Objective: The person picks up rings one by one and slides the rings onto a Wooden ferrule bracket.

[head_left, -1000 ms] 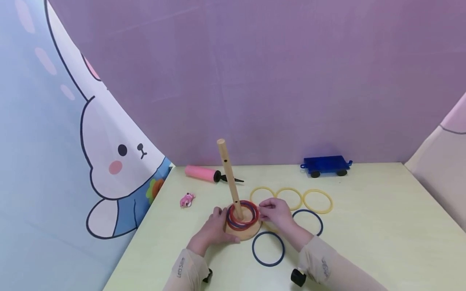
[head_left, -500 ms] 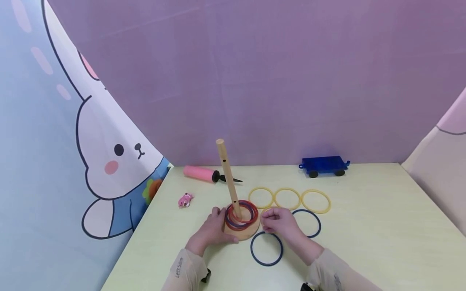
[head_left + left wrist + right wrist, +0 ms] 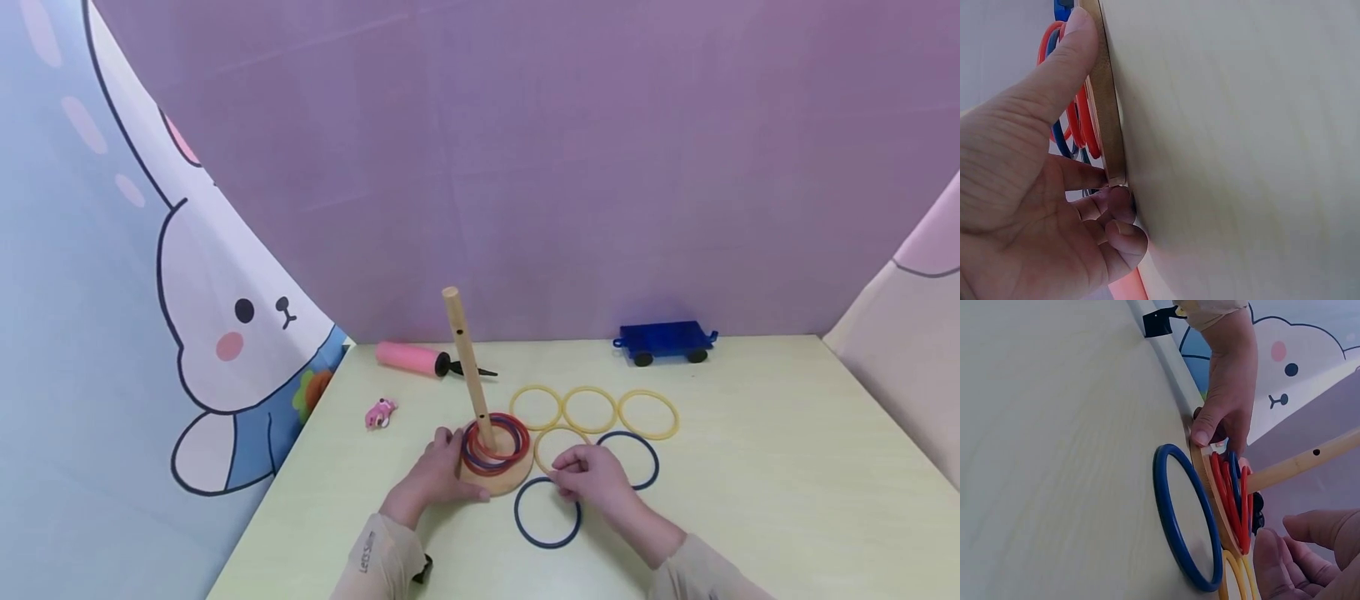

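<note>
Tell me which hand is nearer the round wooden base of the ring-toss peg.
Left. The left hand grips the round wooden base at its edge; the right hand hovers apart, over the rings beside it.

Left hand (image 3: 433, 475) gripping base (image 3: 497, 478); rings (image 3: 495, 442) stacked on it; right hand (image 3: 592, 475) just right, between loose rings (image 3: 547, 512).

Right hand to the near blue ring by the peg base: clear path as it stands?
Probably yes. The right hand hovers at the far edge of the near blue ring, nothing between them. The left hand grips the base, off to the side.
</note>
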`<act>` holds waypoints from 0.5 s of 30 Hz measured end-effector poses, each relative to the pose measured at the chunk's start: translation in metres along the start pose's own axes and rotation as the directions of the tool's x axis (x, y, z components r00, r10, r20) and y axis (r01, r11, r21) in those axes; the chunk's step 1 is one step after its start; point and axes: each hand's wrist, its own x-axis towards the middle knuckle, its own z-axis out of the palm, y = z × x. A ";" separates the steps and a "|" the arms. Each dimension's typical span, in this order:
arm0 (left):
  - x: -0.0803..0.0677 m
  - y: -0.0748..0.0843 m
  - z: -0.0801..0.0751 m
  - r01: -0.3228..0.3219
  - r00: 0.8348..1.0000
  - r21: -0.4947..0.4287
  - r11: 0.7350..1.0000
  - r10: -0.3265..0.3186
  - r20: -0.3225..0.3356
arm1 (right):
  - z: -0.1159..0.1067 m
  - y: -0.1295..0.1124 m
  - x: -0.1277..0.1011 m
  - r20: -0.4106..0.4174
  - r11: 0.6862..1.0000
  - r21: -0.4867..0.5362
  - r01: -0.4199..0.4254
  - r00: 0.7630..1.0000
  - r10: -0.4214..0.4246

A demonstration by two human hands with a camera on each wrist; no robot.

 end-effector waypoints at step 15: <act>-0.001 0.002 -0.002 0.006 1.000 0.008 1.000 -0.006 0.008 | -0.004 0.018 -0.010 -0.077 0.989 -0.146 0.004 0.997 -0.015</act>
